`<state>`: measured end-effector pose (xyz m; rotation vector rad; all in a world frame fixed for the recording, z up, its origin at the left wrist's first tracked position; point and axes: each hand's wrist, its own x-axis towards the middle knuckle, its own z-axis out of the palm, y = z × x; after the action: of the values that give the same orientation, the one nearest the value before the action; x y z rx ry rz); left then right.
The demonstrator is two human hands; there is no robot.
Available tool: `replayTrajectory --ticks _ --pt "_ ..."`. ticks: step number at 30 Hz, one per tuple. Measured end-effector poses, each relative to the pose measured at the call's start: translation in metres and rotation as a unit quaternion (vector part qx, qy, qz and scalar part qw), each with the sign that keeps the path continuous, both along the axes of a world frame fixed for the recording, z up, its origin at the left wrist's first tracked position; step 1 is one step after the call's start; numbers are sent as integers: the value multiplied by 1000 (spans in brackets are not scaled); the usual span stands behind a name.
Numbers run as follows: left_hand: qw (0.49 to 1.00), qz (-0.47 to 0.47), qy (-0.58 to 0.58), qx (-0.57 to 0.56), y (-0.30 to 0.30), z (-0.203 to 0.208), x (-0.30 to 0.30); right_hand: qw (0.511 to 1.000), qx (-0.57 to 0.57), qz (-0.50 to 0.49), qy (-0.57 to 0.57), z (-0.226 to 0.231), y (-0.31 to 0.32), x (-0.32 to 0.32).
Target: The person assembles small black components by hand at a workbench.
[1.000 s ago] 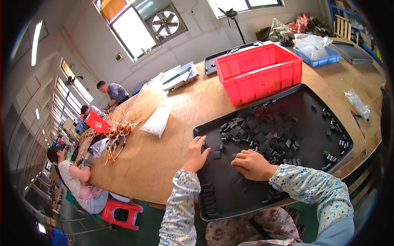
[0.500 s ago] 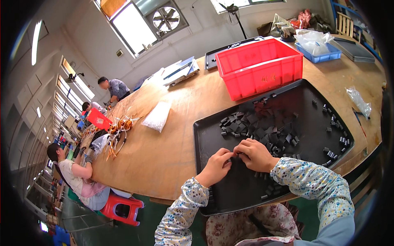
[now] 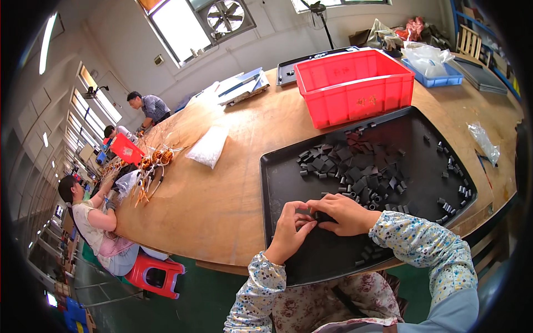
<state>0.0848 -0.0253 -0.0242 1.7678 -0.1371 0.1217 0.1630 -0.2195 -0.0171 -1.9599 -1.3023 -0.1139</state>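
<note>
My left hand (image 3: 290,230) and my right hand (image 3: 345,213) meet above the near left part of a large black tray (image 3: 294,269). Both are closed, their thumbs and fingertips together around a small black piece (image 3: 318,217) that the fingers mostly cover, so its exact form is hard to tell. Just beyond them in the tray lies a loose pile of flat black squares (image 3: 358,173) mixed with short black tubes (image 3: 373,198). More short tubes (image 3: 447,207) sit in a rough row by the tray's right edge. A few pieces lie near the front edge, partly under my right forearm.
A red plastic bin (image 3: 361,101) stands against the tray's far edge. Beyond are a blue bin (image 3: 441,79) with plastic bags and another black tray (image 3: 287,77). A white bag (image 3: 209,146) and orange-wired parts (image 3: 161,158) lie leftward, where a co-worker (image 3: 97,222) sits.
My hands stay together and have shifted slightly down, with the left wrist turned more upright. The view has tilted a little. Nothing has been put down.
</note>
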Motion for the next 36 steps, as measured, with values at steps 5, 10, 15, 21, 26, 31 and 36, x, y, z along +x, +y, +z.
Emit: replayTrajectory --ticks 5,10,15,21,26,31,36 --pt "986 -14 -103 130 0 5 -4 994 -93 -12 -58 -3 -5 6" --pt "963 44 -102 245 2 19 -10 992 -73 -81 -66 -5 -4 7" --pt "972 21 -72 222 6 9 -8 989 -6 -111 94 5 -6 9" --pt "920 -2 -196 341 -4 14 7 995 -25 -95 -13 13 -8 11" --pt "898 -24 -213 384 -14 4 19 992 -33 -118 -8 11 -5 3" --pt "921 -54 -180 342 -13 2 21 989 -15 -149 -4 4 -8 9" --pt "956 -76 -77 271 -8 10 13 990 25 -140 8 5 -1 7"
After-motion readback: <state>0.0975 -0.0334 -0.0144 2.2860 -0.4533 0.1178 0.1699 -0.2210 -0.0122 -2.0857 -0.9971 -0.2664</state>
